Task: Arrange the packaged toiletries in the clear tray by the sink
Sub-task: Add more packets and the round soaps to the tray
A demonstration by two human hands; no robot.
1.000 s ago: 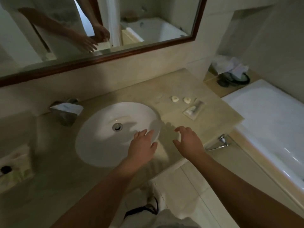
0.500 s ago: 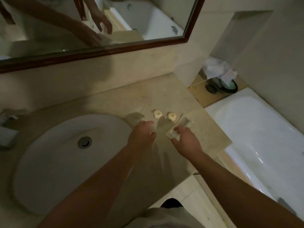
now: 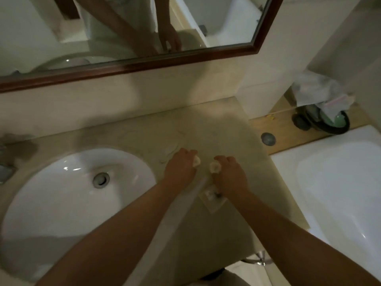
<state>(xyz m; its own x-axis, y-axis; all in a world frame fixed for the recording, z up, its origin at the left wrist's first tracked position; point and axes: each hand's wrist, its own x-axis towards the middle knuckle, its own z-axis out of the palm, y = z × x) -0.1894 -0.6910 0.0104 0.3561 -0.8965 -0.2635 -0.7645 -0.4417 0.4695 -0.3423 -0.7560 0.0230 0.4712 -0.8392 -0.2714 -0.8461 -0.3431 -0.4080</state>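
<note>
Two small round pale packets lie side by side on the beige counter (image 3: pixel 216 129), to the right of the sink. My left hand (image 3: pixel 181 169) curls its fingers around the left round packet (image 3: pixel 196 161). My right hand (image 3: pixel 229 175) pinches the right round packet (image 3: pixel 215 167). A flat clear packet with a small tube inside (image 3: pixel 212 201) lies on the counter just under my right wrist. The clear tray is out of view.
The white sink basin (image 3: pixel 61 203) with its drain (image 3: pixel 101 179) fills the left. A white bathtub (image 3: pixel 329 182) borders the counter on the right. A wooden ledge holds a black round object under white cloth (image 3: pixel 321 112). A framed mirror (image 3: pixel 144 62) hangs above.
Both hands have moved from the sink's front edge to the two round packets and closed on them. The view has shifted right and closer to the counter.
</note>
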